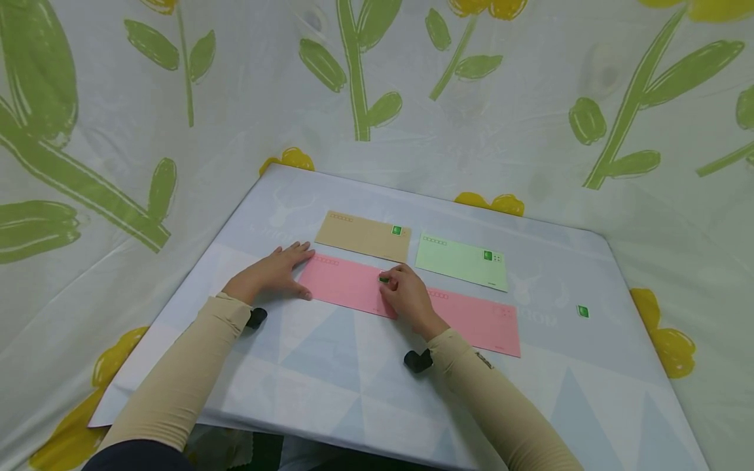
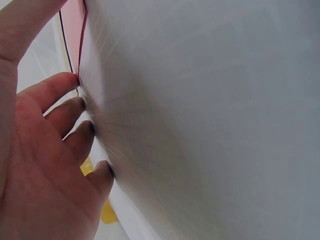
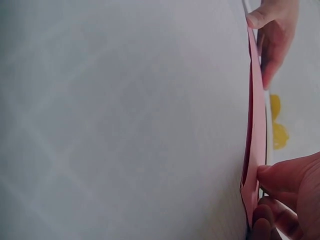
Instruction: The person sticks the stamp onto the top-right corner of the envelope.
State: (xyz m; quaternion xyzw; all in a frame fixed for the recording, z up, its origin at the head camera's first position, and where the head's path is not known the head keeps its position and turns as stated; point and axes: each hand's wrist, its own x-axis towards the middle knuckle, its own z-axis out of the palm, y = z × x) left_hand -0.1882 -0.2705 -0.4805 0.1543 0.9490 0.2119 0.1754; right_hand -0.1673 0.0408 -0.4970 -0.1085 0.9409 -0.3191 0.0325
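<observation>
A pink envelope (image 1: 344,282) lies flat, with a row of small printed boxes at its upper left. My left hand (image 1: 272,273) spreads its fingers at that envelope's left end; in the left wrist view the left hand (image 2: 55,150) has its fingertips down on the table. Over the envelope's right end, my right hand (image 1: 410,299) pinches a small green stamp (image 1: 383,279) between thumb and fingers. The right hand (image 3: 295,187) appears in the right wrist view with its thumb tip at the pink envelope (image 3: 258,115); the stamp is hidden there.
Behind lie a brown envelope (image 1: 360,238) and a light green envelope (image 1: 456,261), each bearing a green stamp. A second pink envelope (image 1: 480,324) lies to the right, partly behind my right hand. One loose stamp (image 1: 582,311) sits near the table's right edge (image 1: 639,320).
</observation>
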